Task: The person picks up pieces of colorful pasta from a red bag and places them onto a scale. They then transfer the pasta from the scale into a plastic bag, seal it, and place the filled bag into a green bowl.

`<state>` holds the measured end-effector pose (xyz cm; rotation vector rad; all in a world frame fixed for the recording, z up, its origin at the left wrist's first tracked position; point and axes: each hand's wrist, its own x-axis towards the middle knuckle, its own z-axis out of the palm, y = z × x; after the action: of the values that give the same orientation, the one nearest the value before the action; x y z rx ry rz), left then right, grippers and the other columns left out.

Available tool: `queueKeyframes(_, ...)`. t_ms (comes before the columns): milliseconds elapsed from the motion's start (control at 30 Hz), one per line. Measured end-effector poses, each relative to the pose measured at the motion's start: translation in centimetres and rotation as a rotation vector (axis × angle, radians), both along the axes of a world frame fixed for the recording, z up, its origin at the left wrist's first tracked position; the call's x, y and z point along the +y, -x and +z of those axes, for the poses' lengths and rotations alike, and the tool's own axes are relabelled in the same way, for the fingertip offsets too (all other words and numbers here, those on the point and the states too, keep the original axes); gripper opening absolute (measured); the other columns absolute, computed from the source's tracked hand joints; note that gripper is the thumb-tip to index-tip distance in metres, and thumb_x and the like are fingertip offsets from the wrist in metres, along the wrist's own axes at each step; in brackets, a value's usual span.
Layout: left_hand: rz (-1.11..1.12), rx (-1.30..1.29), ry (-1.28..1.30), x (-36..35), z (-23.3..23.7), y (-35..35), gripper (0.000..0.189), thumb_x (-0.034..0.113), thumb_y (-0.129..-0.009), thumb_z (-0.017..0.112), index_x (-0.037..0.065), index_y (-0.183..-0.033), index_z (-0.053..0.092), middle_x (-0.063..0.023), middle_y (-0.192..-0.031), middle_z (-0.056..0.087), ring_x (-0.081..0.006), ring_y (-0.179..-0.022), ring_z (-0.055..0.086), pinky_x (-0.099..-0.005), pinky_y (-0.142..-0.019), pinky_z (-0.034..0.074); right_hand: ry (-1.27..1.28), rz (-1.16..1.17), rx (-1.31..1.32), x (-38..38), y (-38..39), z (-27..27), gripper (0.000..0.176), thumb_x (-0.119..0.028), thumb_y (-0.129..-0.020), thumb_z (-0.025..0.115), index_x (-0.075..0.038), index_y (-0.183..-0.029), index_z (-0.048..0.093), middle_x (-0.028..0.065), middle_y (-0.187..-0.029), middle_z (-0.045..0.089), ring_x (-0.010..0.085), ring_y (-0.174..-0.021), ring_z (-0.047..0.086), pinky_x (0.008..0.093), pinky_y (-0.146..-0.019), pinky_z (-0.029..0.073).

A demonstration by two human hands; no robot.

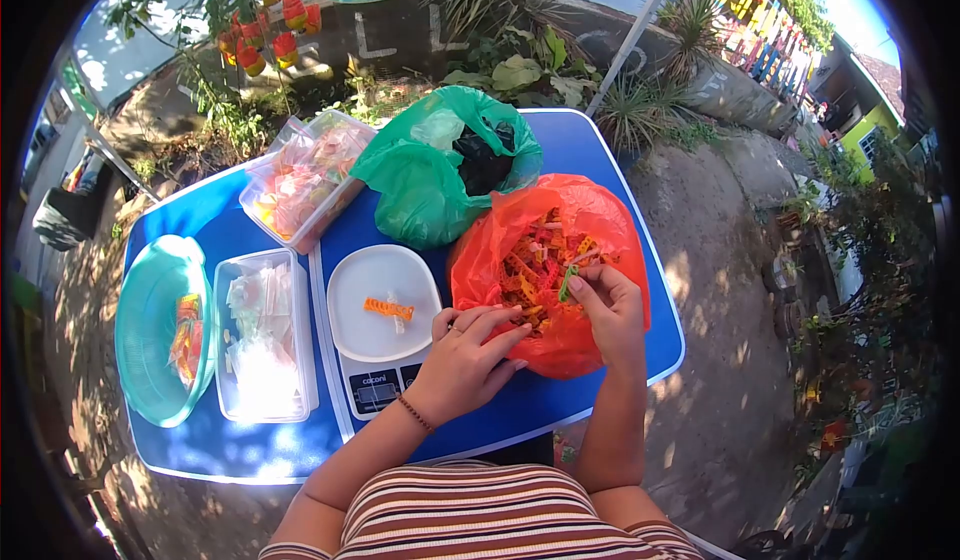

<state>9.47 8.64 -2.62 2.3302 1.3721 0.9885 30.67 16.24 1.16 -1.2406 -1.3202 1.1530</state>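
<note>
My right hand (612, 305) pinches a small green piece (568, 282) above the right part of an open red plastic bag (612, 222). Many small orange, red and yellow pieces (535, 260) fill the bag. My left hand (480, 345) lies at the bag's near left edge, fingers apart and pointing toward the pieces, with nothing seen in it. Just left of it stands a white kitchen scale (345, 295); an orange patterned piece (388, 308) and a whitish piece (398, 326) lie crossed on its plate.
On the blue folding table (590, 140) are a green plastic bag (415, 195) holding a black bag, a clear container (300, 175) of wrapped pieces, a white container (262, 335) with clear packets, and a teal basin (150, 330) with an orange packet.
</note>
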Motion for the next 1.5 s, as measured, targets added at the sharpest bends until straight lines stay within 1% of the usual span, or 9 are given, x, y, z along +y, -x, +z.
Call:
queueKeyframes(133, 0.044, -0.034, 0.016, -0.2, 0.4, 0.9, 0.043, 0.031, -0.086, 0.079, 0.020, -0.127, 0.070, -0.0016, -0.136, 0.065, -0.0237, -0.126, 0.057, -0.0453, -0.105, 0.034, -0.021, -0.051, -0.112, 0.5, 0.2, -0.5, 0.011, -0.006, -0.094, 0.073, 0.003, -0.100, 0.069, 0.0060, -0.087, 0.074, 0.0083, -0.080, 0.068, 0.0260, -0.073, 0.055)
queueKeyframes(233, 0.032, 0.033, 0.001, -0.5, 0.1, 1.2, 0.042, 0.031, -0.086, 0.079, 0.020, -0.126, 0.071, 0.0001, -0.134, 0.066, -0.0234, -0.127, 0.056, -0.0462, -0.105, 0.032, -0.033, -0.197, -0.600, 0.9, 0.2, 0.3, 0.013, -0.005, -0.092, 0.074, 0.003, -0.102, 0.069, 0.0104, -0.090, 0.075, 0.0120, -0.077, 0.070, 0.0275, -0.075, 0.056)
queueKeyframes(333, -0.014, 0.057, 0.001, -0.7, -0.3, 1.3, 0.041, 0.032, -0.086, 0.079, 0.020, -0.124, 0.071, 0.0022, -0.133, 0.066, -0.0230, -0.130, 0.055, -0.0485, -0.108, 0.029, -0.047, -0.210, -0.610, 1.2, -0.2, 0.2, 0.015, -0.003, -0.090, 0.073, 0.004, -0.103, 0.069, 0.0164, -0.096, 0.076, 0.0170, -0.077, 0.072, 0.0307, -0.072, 0.057)
queueKeyframes(533, -0.040, 0.123, 0.036, -0.6, -0.5, 0.7, 0.040, 0.035, -0.085, 0.079, 0.020, -0.121, 0.072, 0.0032, -0.120, 0.068, -0.0215, -0.132, 0.052, -0.0520, -0.110, 0.027, -0.548, 0.260, -0.757, -0.4, 1.5, 0.8, 0.022, 0.002, -0.081, 0.075, -0.002, -0.102, 0.075, 0.0124, -0.098, 0.075, 0.0279, -0.093, 0.070, 0.0378, -0.088, 0.054)
queueKeyframes(567, -0.039, 0.134, 0.037, -0.5, -0.6, 0.6, 0.040, 0.035, -0.084, 0.079, 0.020, -0.120, 0.072, 0.0030, -0.118, 0.067, -0.0212, -0.132, 0.052, -0.0522, -0.110, 0.027, -0.440, 0.390, -0.729, -0.5, 1.2, -0.1, 0.024, -0.001, -0.078, 0.075, -0.005, -0.102, 0.077, 0.0123, -0.096, 0.073, 0.0336, -0.097, 0.065, 0.0409, -0.091, 0.052)
queueKeyframes(867, -0.050, 0.164, 0.041, -0.7, -0.5, 0.5, 0.042, 0.034, -0.081, 0.081, 0.020, -0.120, 0.072, 0.0024, -0.115, 0.065, -0.0202, -0.132, 0.052, -0.0546, -0.113, 0.024, -0.332, 0.249, -1.226, -2.3, 1.3, 0.4, 0.025, -0.022, -0.078, 0.079, -0.010, -0.099, 0.078, 0.0027, -0.115, 0.067, 0.0266, -0.112, 0.058, 0.0459, -0.095, 0.046)
queueKeyframes(1167, -0.034, 0.149, 0.030, -0.8, -0.6, 0.5, 0.038, 0.033, -0.083, 0.080, 0.020, -0.118, 0.073, 0.0029, -0.114, 0.066, -0.0202, -0.132, 0.052, -0.0545, -0.113, 0.024, -0.402, 0.091, -0.850, -1.4, 0.3, -1.7, 0.011, -0.005, -0.083, 0.073, -0.002, -0.093, 0.070, 0.0091, -0.093, 0.069, 0.0316, -0.092, 0.064, 0.0444, -0.087, 0.050)
queueKeyframes(1367, -0.026, 0.036, -0.009, -1.1, -0.4, 1.1, 0.031, 0.028, -0.084, 0.080, 0.019, -0.113, 0.074, 0.0025, -0.115, 0.069, -0.0190, -0.121, 0.061, -0.0528, -0.110, 0.028, -0.226, -0.086, -0.385, -2.0, 1.1, 1.0, 0.007, -0.001, -0.091, 0.070, 0.000, -0.098, 0.070, 0.0148, -0.090, 0.073, 0.0248, -0.077, 0.073, 0.0320, -0.068, 0.056)
queueKeyframes(1500, 0.175, -0.036, -0.069, -2.5, 0.6, 2.8, 0.019, 0.019, -0.084, 0.078, 0.017, -0.103, 0.076, 0.0030, -0.108, 0.072, -0.0181, -0.109, 0.065, -0.0468, -0.107, 0.033, -0.568, 0.077, -0.282, -3.1, 4.4, 0.2, 0.012, 0.002, -0.088, 0.073, 0.001, -0.100, 0.071, 0.0141, -0.092, 0.073, 0.0223, -0.078, 0.073, 0.0315, -0.071, 0.058)
